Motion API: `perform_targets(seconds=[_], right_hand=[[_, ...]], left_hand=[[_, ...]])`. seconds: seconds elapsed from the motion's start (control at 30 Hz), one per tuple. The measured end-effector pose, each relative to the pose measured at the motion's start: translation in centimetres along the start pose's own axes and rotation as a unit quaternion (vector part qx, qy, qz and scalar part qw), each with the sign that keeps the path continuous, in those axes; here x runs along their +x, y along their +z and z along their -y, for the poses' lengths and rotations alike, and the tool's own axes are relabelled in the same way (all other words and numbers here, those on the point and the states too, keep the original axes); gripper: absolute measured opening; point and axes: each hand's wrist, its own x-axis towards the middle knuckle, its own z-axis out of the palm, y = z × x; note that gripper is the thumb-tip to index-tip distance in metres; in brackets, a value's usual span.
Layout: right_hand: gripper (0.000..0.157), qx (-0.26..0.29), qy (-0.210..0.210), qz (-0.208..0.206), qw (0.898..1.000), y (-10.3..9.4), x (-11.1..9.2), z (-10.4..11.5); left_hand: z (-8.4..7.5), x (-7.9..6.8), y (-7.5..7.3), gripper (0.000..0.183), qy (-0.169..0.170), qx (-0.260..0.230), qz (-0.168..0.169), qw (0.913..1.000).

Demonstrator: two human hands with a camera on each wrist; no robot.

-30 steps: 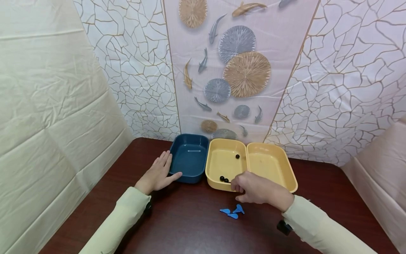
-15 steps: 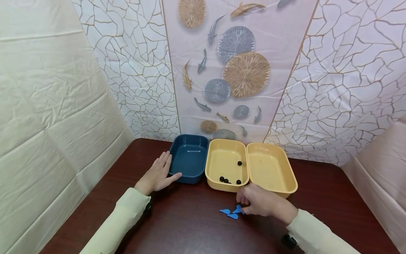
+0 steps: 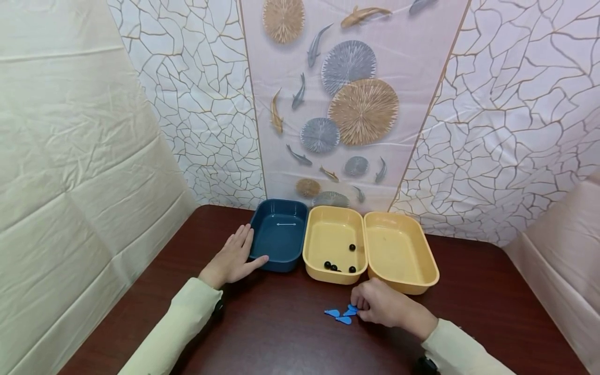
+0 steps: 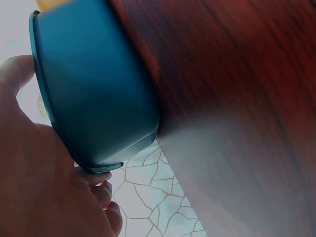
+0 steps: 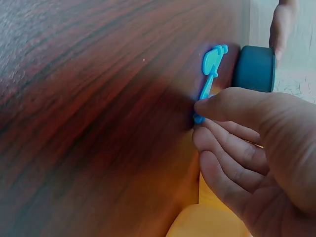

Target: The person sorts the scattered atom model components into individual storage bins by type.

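My right hand (image 3: 382,304) is low over the table, thumb and fingertips together at one of several small flat blue teardrop-shaped pieces. In the right wrist view its thumb and forefinger pinch the end of a blue teardrop-shaped piece (image 5: 198,119), with other blue pieces (image 5: 213,60) lying just beyond. From the head, the loose blue pieces (image 3: 344,320) show left of those fingertips. My left hand (image 3: 232,258) rests against the near left corner of a dark blue tray (image 3: 279,264), fingers straight along its side, thumb across the front rim. The left wrist view shows that hand at the tray's rim (image 4: 43,94).
Right of the blue tray stands a yellow tray (image 3: 330,277) with several black balls (image 3: 352,247) in it. A second yellow tray (image 3: 408,288) adjoins it on the right. Behind the dark red-brown table (image 3: 281,338) hangs a patterned cloth (image 3: 211,130).
My right hand has come from the middle tray's front rim down to the blue pieces. Another black ball now shows near that rim, and one farther back has rolled nearer. My left hand stays.
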Motion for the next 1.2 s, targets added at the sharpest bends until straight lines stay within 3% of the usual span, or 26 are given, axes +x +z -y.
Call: perform_targets(seconds=[0.3, 0.8, 1.2], right_hand=[[0.013, -0.019, -0.026, -0.040, 0.999, -0.7, -0.1, -0.1], [0.016, -0.051, -0.067, -0.080, 0.993, -4.8, -1.1, 1.0], [0.017, -0.081, -0.060, -0.109, 0.989, -7.4, -1.8, 0.4]], left_hand=[[0.0, -0.1, -0.1, 0.099, 0.003, -0.001, -0.005, 1.0000], [0.1, 0.1, 0.1, 0.099, 0.003, 0.001, -0.004, 1.0000], [0.1, 0.1, 0.0, 0.101, 0.005, -0.001, -0.005, 1.0000]])
